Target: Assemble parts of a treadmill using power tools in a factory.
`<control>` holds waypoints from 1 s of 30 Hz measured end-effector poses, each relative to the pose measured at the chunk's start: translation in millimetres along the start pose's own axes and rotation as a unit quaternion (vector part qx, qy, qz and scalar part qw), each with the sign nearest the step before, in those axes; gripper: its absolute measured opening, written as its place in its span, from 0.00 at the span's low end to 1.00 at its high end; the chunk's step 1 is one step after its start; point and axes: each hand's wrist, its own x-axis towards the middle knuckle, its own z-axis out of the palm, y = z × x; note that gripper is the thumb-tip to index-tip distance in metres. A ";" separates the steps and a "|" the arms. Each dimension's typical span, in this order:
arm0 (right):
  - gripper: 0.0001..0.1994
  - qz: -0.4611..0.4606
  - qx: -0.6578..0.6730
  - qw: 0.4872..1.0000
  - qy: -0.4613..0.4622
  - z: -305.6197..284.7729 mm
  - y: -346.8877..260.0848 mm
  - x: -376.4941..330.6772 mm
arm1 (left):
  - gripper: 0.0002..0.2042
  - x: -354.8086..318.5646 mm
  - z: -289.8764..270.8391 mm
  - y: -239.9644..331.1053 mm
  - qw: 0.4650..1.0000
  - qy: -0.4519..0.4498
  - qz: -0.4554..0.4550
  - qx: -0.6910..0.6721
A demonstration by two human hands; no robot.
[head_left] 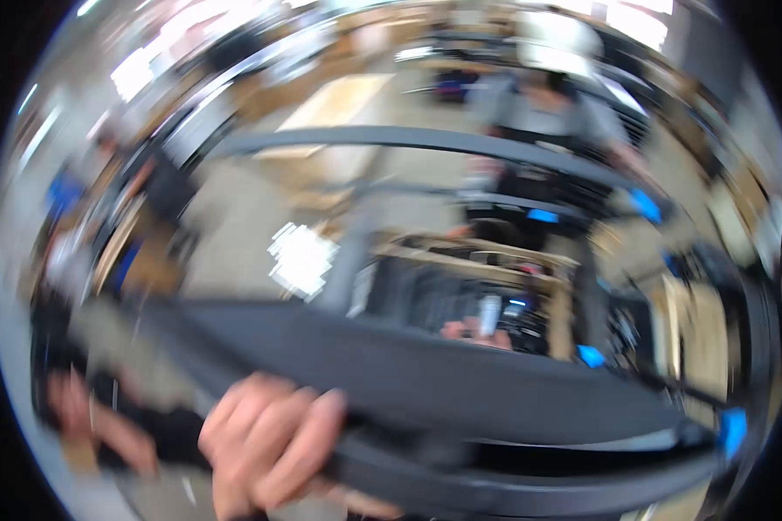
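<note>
My left hand (274,443) comes up from the lower edge, its fingers wrapped round the near edge of a long dark-grey padded or fabric-covered piece (460,386). This piece slants across the lower picture, with a curved dark bar (530,497) along its near side. A strip of skin shows beneath the bar beside my left hand; I cannot tell what part it is. My right hand does not show. Just beyond the piece, another hand (478,333) holds a small pale object (490,314). The picture is smeared by motion.
A dark frame bar (382,136) arches across beyond, with bright blue pieces (645,206) at its right. Behind it stands a person (547,130) in a white hat. A wooden crate (563,304) holds dark parts. Close on the left is another person's arm (123,434).
</note>
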 end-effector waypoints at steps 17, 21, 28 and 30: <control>0.32 0.325 -0.251 0.871 -0.270 188.6 354.7 -96.2 | 0.43 -201.1 -205.2 -228.3 0.960 0.276 0.052 0.001; 0.32 0.295 -0.243 0.884 -0.268 233.1 419.2 -93.8 | 0.43 -239.5 -268.3 -302.6 0.957 0.283 0.058 -0.016; 0.32 0.274 -0.235 0.888 -0.286 306.8 536.2 -43.5 | 0.41 -283.0 -349.8 -445.6 0.968 0.242 0.062 -0.006; 0.32 0.283 -0.225 0.885 -0.293 326.4 581.0 -23.8 | 0.37 -282.6 -347.5 -469.8 0.932 0.348 0.092 -0.032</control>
